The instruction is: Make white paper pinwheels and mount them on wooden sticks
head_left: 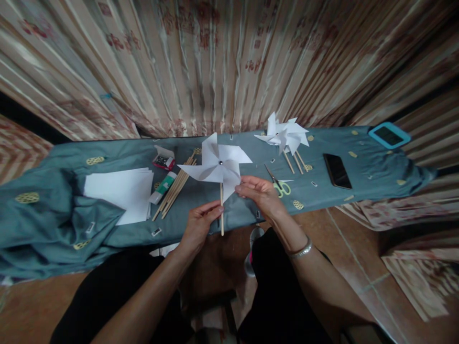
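A white paper pinwheel (229, 155) with a shiny pin at its centre faces me, held up over the near part of the table. My left hand (199, 224) is closed around its thin wooden stick (222, 227), fingers and thumb pinching below the paper. At the lower right blade, my right hand (261, 193) pinches the paper edge between thumb and fingers. Just beyond that hand lie scissors (283, 188) with light green handles. Further back on the right are finished-looking white pinwheels (287, 134) overlapping on wooden sticks.
A stack of white paper (120, 193), a red box of pins (164, 160), a green-and-white box (165, 188) and several wooden sticks (175, 191) lie to the left. On the right are a black phone (337, 170) and a blue-framed device (389, 135). Curtains (215, 62) hang behind the cloth-covered table (244, 215).
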Demonstrator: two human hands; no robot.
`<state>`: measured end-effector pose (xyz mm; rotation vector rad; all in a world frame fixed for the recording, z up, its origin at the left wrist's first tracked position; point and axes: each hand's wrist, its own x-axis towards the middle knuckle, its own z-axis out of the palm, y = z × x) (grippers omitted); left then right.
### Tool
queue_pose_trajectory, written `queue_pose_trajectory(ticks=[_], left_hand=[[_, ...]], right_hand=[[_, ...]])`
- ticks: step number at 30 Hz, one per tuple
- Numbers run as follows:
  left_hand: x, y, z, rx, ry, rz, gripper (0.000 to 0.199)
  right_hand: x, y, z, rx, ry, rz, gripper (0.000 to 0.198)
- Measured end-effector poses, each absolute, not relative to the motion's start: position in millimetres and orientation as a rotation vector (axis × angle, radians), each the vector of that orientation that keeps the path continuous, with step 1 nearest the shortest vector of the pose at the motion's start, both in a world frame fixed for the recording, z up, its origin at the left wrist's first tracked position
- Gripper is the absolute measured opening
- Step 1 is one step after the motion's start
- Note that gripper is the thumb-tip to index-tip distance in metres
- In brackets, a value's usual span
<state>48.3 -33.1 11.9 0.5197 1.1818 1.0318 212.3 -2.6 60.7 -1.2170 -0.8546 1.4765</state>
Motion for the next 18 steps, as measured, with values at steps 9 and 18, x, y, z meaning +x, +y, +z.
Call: queue_pose_trajectory(ticks=[9, 18], left_hand=[[48.9, -33.1, 10.0, 0.522, 1.156, 1.041, 0.04], [49.3, -32.6, 9.3, 0.524, 1.164, 1.032, 0.039]], right_hand=[[211.1, -3.4, 62.7, -1.209, -0.854, 1.511, 0.035], [214.4, -3.2, 63.5, -1.215, -0.797, 1.564, 0.035]])
